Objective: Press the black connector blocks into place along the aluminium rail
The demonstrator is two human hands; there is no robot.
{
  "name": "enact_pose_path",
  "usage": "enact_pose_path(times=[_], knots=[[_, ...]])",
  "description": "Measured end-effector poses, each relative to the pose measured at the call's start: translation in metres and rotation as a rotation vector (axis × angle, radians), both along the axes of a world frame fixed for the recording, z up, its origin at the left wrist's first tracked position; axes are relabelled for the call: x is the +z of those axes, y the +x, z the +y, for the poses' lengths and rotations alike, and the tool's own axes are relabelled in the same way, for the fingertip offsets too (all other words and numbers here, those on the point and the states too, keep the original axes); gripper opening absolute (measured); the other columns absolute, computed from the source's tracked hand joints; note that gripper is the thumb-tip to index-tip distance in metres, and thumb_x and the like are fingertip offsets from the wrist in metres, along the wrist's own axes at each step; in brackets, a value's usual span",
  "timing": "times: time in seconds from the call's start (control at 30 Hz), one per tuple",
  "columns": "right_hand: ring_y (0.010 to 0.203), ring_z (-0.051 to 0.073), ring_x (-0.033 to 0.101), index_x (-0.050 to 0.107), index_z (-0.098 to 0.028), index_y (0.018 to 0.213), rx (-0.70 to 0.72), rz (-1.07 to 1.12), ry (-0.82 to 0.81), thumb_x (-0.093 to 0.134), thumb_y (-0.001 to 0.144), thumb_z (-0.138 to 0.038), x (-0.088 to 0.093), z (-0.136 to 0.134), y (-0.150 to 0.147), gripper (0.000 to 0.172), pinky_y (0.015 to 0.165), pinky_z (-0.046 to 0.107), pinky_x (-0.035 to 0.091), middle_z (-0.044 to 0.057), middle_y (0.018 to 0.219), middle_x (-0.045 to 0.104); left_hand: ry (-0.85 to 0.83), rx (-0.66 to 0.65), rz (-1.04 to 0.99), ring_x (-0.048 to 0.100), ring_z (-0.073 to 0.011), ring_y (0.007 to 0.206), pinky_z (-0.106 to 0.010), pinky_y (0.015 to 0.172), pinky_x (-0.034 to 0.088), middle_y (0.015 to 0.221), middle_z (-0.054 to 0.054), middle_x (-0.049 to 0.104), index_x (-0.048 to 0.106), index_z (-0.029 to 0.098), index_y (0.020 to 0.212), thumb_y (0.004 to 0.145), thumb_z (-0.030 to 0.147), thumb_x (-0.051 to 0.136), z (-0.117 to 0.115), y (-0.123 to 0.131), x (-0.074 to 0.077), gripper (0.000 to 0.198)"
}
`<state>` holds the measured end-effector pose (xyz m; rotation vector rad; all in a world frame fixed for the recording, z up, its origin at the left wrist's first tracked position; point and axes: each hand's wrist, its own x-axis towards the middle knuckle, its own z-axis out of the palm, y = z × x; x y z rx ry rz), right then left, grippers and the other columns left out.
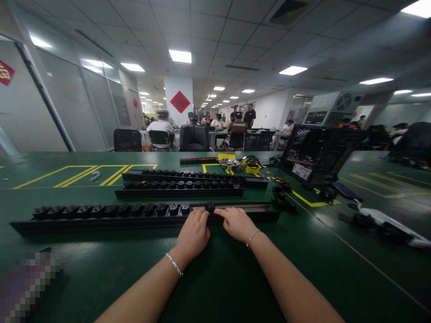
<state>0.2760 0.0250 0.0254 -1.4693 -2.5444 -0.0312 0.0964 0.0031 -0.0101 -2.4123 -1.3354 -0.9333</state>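
Note:
A long black rail [101, 223], like a power strip housing, lies across the green table in front of me. Several black socket modules [136, 210] sit side by side along its left and middle part. One single black socket module [210, 207] stands in the channel right of that row, with a gap between. My left hand [195, 233] holds this module's left side with bent fingers. From the other side, my right hand [237, 224] presses its fingertips against the same module, its other fingers curled. The fingers partly hide the module's lower part.
Two more filled black rails [178, 194] lie behind. Loose black modules [283, 199] are heaped to the right. Farther back are a metal bowl [229, 163], a yellow container [252, 168] and an open computer case [303, 152]. A white-and-black device [390, 220] lies at right.

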Motion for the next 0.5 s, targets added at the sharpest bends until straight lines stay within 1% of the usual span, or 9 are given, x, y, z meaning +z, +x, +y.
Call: enact_pose_path(times=[0.17, 0.5], knots=[[0.094, 0.017, 0.054, 0.051, -0.028, 0.122, -0.005, 0.01, 0.012, 0.039, 0.079, -0.016, 0.001, 0.001, 0.006, 0.046, 0.085, 0.029, 0.035, 0.004, 0.099, 0.063, -0.009, -0.001, -0.007, 0.048, -0.0242, 0.109, -0.045, 0.095, 0.041, 0.112, -0.011, 0.052, 0.046, 0.016, 0.11, 0.074, 0.008, 0.044, 0.0, 0.0, 0.0, 0.037], [0.095, 0.016, 0.055, 0.053, -0.025, 0.12, 0.009, 0.024, 0.027, 0.039, 0.078, -0.015, -0.001, 0.004, 0.011, 0.045, 0.086, 0.027, 0.035, 0.004, 0.1, 0.064, -0.02, 0.019, 0.023, 0.049, -0.0238, 0.107, -0.043, 0.096, 0.04, 0.111, -0.011, 0.054, 0.046, 0.015, 0.11, 0.074, 0.008, 0.043, 0.0, 0.0, 0.0, 0.037]])
